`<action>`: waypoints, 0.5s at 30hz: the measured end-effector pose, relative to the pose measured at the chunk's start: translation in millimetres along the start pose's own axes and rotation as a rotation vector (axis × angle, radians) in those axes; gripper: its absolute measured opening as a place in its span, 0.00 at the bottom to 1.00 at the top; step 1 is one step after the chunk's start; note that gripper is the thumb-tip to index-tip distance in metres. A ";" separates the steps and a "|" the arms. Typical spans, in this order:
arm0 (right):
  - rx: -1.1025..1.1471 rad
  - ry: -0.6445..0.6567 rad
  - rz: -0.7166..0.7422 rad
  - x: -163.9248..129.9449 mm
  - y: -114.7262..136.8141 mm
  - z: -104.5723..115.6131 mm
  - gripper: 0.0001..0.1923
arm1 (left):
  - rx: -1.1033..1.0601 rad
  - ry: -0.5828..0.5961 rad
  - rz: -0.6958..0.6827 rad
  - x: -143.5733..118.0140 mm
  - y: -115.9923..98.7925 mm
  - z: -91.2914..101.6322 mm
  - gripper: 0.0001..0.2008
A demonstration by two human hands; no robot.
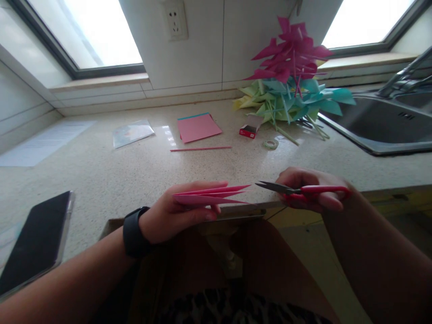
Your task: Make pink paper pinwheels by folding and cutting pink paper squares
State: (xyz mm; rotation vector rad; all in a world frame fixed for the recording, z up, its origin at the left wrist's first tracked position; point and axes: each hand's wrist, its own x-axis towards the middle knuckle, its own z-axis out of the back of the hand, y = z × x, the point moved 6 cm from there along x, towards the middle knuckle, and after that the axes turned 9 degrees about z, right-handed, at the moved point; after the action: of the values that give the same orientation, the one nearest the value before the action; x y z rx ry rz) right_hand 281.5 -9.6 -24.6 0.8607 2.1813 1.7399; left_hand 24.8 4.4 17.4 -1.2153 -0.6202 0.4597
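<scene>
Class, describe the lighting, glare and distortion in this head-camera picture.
Head view: both windows are blown out white; the countertop shows pale glare beside the pink paper stack; the arms in front sit in shadow; the wide lens bends the window frames and the sink.

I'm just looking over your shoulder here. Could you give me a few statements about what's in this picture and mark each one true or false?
1. The left hand holds folded pink paper. True.
2. The right hand holds a pencil. False: it holds red-handled scissors.
3. A dark phone lies on the counter. True.
4. The pile of paper pinwheels sits inside the sink. False: it sits on the counter beside it.
</scene>
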 end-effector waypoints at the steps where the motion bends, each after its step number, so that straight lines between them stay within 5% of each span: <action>1: -0.015 0.016 -0.019 2.0 1.1 -1.2 0.29 | -0.012 0.001 0.005 -0.3 0.4 -0.6 0.25; 9: -0.040 0.025 -0.157 14.0 4.7 -11.7 0.30 | 0.017 -0.044 0.037 -2.8 9.1 1.2 0.21; 15: -0.040 0.006 -0.098 13.9 5.5 -11.8 0.29 | 0.036 -0.032 0.102 -4.5 12.3 1.0 0.12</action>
State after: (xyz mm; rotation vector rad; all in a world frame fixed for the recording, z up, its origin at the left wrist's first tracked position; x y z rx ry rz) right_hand 265.9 -10.6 -13.6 0.7267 2.1461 1.7355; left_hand 20.7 5.9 4.9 -1.2109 -0.5767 0.5750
